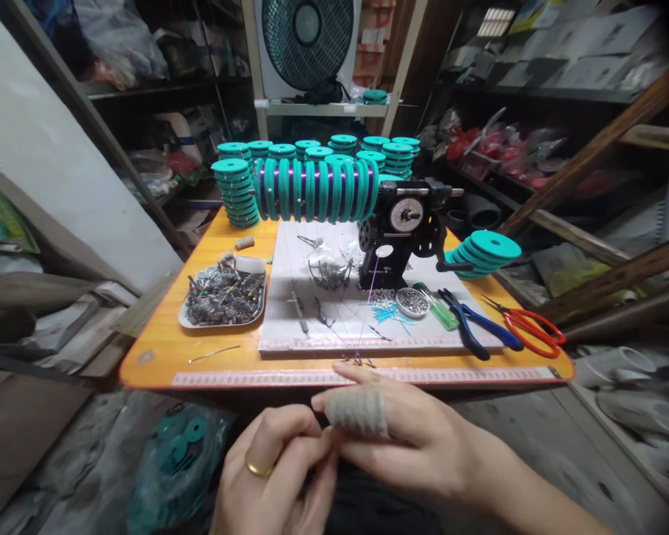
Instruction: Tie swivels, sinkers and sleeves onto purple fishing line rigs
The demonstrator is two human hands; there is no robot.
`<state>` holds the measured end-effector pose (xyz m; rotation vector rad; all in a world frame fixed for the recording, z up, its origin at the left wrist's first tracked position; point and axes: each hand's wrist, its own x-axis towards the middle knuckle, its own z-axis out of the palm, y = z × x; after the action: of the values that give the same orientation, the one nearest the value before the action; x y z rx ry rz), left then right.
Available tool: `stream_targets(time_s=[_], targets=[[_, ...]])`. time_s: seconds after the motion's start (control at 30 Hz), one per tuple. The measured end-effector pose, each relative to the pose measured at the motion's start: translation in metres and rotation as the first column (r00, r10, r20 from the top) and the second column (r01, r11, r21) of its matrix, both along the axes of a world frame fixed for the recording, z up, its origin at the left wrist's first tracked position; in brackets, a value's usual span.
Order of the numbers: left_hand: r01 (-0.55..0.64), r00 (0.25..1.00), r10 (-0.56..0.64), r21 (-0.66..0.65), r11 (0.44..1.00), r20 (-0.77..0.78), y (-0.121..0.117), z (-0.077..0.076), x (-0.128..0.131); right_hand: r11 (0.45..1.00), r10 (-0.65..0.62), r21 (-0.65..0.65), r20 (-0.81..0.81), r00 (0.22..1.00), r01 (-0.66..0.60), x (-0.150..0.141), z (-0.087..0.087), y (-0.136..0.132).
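My left hand (282, 464), with a gold ring on one finger, is curled into a pinch in front of the table's near edge. Touching it at the fingertips is my right hand (406, 431), one finger wrapped in grey tape (357, 411) and another stretched toward the table edge. Whatever sits between the pinched fingertips is hidden or too thin to name. Just beyond lie small dark pieces (357, 360) at the edge, where purple line (372, 282) slants down from a black hand-crank winder (395, 238). Green spools (315, 189) wound with purple line sit in a row on its shaft.
A tray of metal pieces (223, 297) stands left; a small dish of beads (412, 302), blue-handled pliers (473, 327) and red scissors (529, 327) lie right. Stacked green spools (234, 193) line the back. A measuring tape strip (312, 377) runs along the front edge.
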<state>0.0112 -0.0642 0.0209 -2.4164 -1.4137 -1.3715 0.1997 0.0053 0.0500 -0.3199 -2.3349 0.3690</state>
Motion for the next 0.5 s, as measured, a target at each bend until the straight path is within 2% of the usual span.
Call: stream_targets(time_s=[0.13,0.27,0.33,0.4,0.5], targets=[[-0.057,0.998,0.058,0.04,0.998,-0.016,0.004,0.004,-0.003,0.997,-0.018,-0.073,0.046,0.999,0.022,-0.009,0.001,0.005],[-0.068,0.998,0.068,0.041,0.997,0.002,0.007,0.003,-0.003,0.945,-0.052,-0.319,0.049,0.997,0.065,-0.013,-0.004,0.005],[-0.059,0.998,0.059,0.046,0.997,0.009,0.009,0.002,-0.003,0.923,-0.057,-0.377,0.051,0.997,0.072,-0.014,-0.005,0.005],[-0.031,0.999,0.034,0.084,0.996,-0.031,0.011,0.001,-0.004,0.919,-0.07,-0.386,0.047,0.996,0.083,-0.014,-0.003,0.006],[0.099,0.978,-0.052,0.231,0.968,-0.201,0.017,0.0,-0.007,0.915,-0.102,-0.384,0.077,0.992,0.124,-0.015,0.003,0.007]])
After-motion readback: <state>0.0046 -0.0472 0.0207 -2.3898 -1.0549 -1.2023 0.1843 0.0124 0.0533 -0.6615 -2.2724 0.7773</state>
